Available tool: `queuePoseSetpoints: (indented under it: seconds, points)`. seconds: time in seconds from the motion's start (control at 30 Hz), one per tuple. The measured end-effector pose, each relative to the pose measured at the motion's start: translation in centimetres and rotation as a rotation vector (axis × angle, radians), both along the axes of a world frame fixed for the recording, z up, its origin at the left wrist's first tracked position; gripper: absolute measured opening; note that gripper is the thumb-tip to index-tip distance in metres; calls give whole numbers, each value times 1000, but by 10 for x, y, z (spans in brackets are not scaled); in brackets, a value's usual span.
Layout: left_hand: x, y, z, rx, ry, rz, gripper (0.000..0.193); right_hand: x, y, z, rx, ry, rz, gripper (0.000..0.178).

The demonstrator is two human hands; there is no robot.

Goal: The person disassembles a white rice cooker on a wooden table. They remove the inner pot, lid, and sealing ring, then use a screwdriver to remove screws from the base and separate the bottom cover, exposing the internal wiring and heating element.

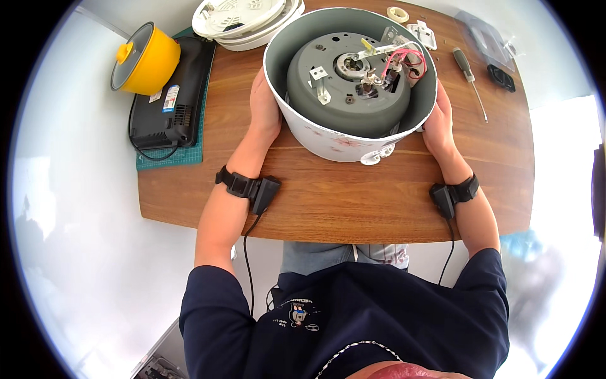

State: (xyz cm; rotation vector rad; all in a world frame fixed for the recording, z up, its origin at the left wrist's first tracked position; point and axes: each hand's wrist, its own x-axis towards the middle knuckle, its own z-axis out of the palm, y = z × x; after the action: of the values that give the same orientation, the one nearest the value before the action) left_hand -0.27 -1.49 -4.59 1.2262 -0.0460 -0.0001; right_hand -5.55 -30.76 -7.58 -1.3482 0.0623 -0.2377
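A round white rice cooker body [344, 144] with a flower print is between my hands, its open underside facing up. Inside it sits a grey metal inner shell [315, 104] with brackets, a round central part and pink and white wires [410, 60]. My left hand [265, 107] holds the outer wall on the left. On the opposite side my right hand [439, 120] grips the wall too. The fingertips of both hands are partly hidden behind the body. A white latch-like part [377, 155] sticks out from its near side.
At the back left lie white round plastic covers [243, 19]. A yellow pot [151, 63] and a black appliance [167, 120] rest on a green cutting mat [189, 155]. To the right are a screwdriver [470, 79], a tape roll [397, 14], a white plastic part [424, 36] and a black item [500, 78].
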Motion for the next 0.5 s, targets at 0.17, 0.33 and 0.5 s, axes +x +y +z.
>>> queuePoseSetpoints:
  seconds: [0.17,0.33,0.5]
  points:
    - [-2,1,-1,71,-28,-6,46,2,-3,-5,3,3,14,35]
    - [4,4,-15,257,-159,29,50,0,-1,1,25,14,12,33]
    - [16,19,-39,160,-135,-11,53,1,-3,-1,25,7,13,34]
